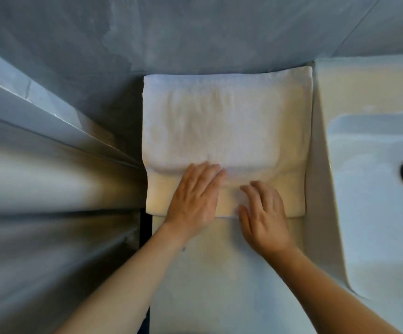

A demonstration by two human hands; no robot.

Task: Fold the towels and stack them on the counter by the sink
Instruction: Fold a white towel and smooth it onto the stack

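Towels (224, 131): soft, light, floppy; seemingly two stacked at the bench's (219, 273) back edge; lift under folded edges.
Grip: left hand (193, 201) and right hand (263, 215) flat, holding nothing.

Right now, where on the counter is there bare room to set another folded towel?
The bare patch is the counter strip nearest the person, bordered by the towel stack beyond and the sink rim on the right; both forearms cross it. The far end is crowded: the towels reach the wall, with the left hand and right hand flat on their near edge.
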